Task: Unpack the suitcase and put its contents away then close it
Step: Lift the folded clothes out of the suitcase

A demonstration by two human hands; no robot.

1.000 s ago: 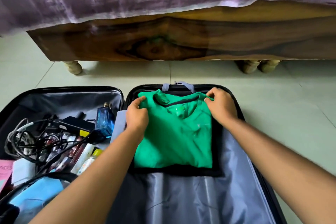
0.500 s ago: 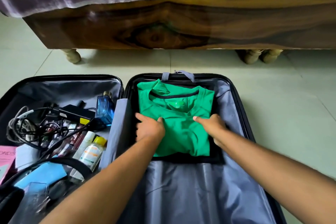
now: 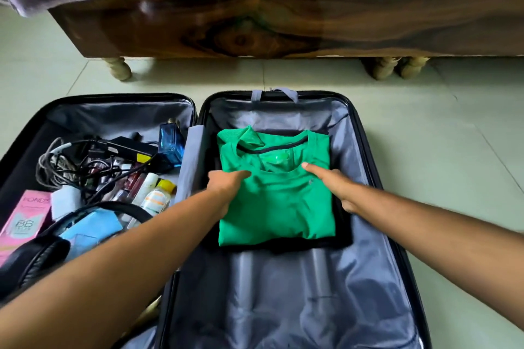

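A black suitcase [image 3: 365, 133] with grey lining lies open on the floor. In its right half a folded green shirt [image 3: 278, 207] lies on top of a folded black garment [image 3: 283, 246]. My left hand [image 3: 226, 184] holds the shirt's left edge, thumb on top and fingers tucked under the side. At the right edge my right hand [image 3: 337, 187] does the same, its thumb lying across the green cloth and its fingers down beside the stack. The left half holds tangled cables [image 3: 71, 167], a blue perfume bottle [image 3: 170, 144], a pink box [image 3: 25, 215], tubes and black headphones [image 3: 34, 258].
A wooden bed [image 3: 283, 17] with a purple cover stands just beyond the suitcase, on turned legs [image 3: 119, 68]. Pale floor tiles [image 3: 453, 150] stretch out to the right of the case.
Both hands slid from the shirt's collar end down to its two sides. The folded stack now lies farther from the suitcase's top wall.
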